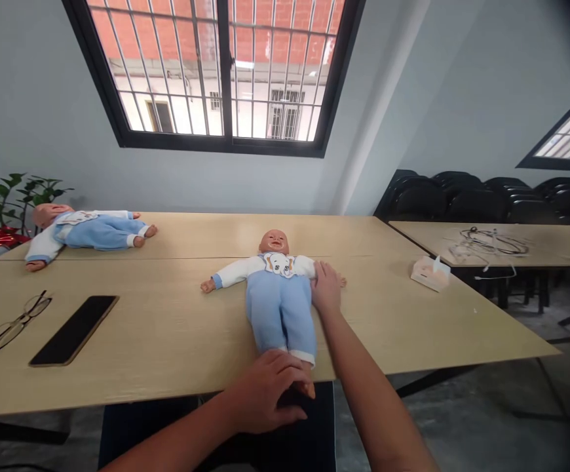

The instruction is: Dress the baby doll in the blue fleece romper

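Observation:
A baby doll in a white top with an animal face and light blue trousers lies face up on the wooden table, its head toward the window. My left hand rests over the doll's lower legs at the near table edge, fingers slightly bent and thumb apart, covering one foot. My right hand lies on the doll's sleeve at the right side of its body, with the fingers pointing away from me. The doll's small hand shows just beyond it.
A second doll lies at the back left near a potted plant. Glasses and a black phone are at the left. A tissue pack sits at the right; cables lie on another table before stacked chairs.

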{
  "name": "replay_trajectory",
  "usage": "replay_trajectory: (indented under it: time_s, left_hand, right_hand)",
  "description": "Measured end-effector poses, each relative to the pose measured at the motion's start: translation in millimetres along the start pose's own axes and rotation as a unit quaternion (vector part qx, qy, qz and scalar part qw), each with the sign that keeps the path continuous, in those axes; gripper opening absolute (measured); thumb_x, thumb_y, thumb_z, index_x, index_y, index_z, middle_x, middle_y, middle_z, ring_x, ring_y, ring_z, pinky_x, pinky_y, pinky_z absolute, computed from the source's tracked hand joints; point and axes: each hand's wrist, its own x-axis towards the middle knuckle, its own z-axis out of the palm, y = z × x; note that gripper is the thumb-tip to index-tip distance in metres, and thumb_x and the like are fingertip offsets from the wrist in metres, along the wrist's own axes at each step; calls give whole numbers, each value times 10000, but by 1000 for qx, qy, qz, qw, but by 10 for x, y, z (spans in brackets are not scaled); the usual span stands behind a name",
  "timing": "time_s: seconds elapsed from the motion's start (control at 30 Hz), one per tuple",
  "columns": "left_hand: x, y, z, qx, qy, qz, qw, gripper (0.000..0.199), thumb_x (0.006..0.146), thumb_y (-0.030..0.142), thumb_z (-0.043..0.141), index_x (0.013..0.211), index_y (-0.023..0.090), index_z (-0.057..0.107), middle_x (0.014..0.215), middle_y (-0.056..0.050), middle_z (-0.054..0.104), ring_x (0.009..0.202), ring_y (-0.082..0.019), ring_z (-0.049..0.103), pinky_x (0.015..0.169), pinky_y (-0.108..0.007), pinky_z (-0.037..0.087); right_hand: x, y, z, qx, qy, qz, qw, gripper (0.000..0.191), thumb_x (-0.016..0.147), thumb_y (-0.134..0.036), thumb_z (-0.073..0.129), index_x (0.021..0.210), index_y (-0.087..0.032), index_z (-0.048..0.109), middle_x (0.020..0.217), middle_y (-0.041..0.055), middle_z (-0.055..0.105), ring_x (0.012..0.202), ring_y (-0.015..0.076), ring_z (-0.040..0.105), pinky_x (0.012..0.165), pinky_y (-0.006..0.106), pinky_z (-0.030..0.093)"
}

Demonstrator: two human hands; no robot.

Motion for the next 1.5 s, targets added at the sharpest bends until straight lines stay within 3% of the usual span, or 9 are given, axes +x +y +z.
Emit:
replay_trajectory:
  time_s: [0.1, 0.2, 0.4, 0.57, 0.7, 0.9, 1.13, 1.37, 1.5]
  left_hand:
    - [85, -274, -380, -2, -53, 68, 996, 509, 951, 539, 648, 1362, 255, 551, 1300, -101, 678, 1213, -259, 623, 1117, -407, 469]
    - [212, -809, -756, 84, -31, 77, 993, 451, 1012, 545, 515, 1349, 252, 583, 1316, -101, 678, 1215, -285, 629, 1142, -445, 442]
    - [193, -1966, -1208, 257, 143, -152, 944, 347, 978, 348, 554, 1292, 212, 613, 1323, -133, 667, 1260, -303, 590, 1135, -505, 423]
    - [-58, -2378, -1336, 251, 164, -311, 902, 438, 909, 426, 661, 1291, 215, 627, 1299, -120, 691, 1228, -326, 596, 1113, -482, 419]
    - [-145, -2453, -1346, 240, 179, -348, 888, 392, 955, 393, 593, 1302, 213, 626, 1131, -104, 743, 1058, -297, 659, 975, -429, 486]
    - [-188, -2473, -1273, 244, 226, -349, 876, 377, 933, 290, 593, 1298, 202, 617, 1212, -129, 719, 1148, -322, 635, 993, -459, 487]
    - [-92, -2399, -1047, 221, 337, -201, 893, 370, 887, 200, 577, 1252, 239, 627, 1224, -118, 703, 1156, -318, 652, 1002, -529, 526]
    - [114, -2041, -969, 159, 227, -208, 938, 242, 908, 205, 548, 1084, 249, 708, 1279, -90, 695, 1235, -299, 612, 1108, -521, 453]
    - [105, -1869, -928, 57, 105, -214, 969, 250, 933, 246, 523, 1094, 254, 715, 1194, -77, 726, 1136, -251, 648, 1061, -400, 493]
  right_hand:
    - [4, -13, -26, 40, -22, -72, 996, 580, 967, -166, 350, 1533, -137, 472, 1556, 115, 538, 1481, 226, 410, 1243, 425, 257]
    - [15, -20, -25, 44, -80, -121, 988, 577, 982, -156, 327, 1539, -162, 479, 1577, 92, 522, 1496, 205, 407, 1265, 436, 217]
    - [80, -18, 104, -19, -114, -101, 988, 551, 1003, -232, 402, 1546, -198, 490, 1615, 106, 468, 1524, 251, 375, 1266, 500, 195]
    - [211, -70, 196, -36, -99, -72, 992, 557, 988, -188, 402, 1531, -240, 510, 1598, 89, 495, 1504, 244, 409, 1260, 497, 215]
    - [243, -98, 177, -50, -78, -29, 995, 564, 967, -151, 374, 1506, -208, 530, 1572, 115, 524, 1487, 277, 426, 1247, 522, 229]
    - [210, 14, 76, -15, 34, 5, 999, 617, 904, -202, 425, 1507, -82, 473, 1542, 213, 513, 1490, 328, 398, 1217, 537, 314]
    - [351, 317, 79, 122, 94, 24, 988, 479, 944, -385, 414, 1294, -169, 660, 1247, 193, 700, 1201, 346, 622, 1079, 546, 471]
    - [294, 81, -10, 212, 47, -27, 976, 383, 980, -383, 462, 1219, -203, 702, 1238, 142, 720, 1191, 304, 647, 1089, 538, 481]
    - [188, -218, -240, 280, 19, -95, 955, 349, 1008, -384, 491, 1248, -241, 701, 1279, 133, 707, 1226, 297, 640, 1086, 511, 505]
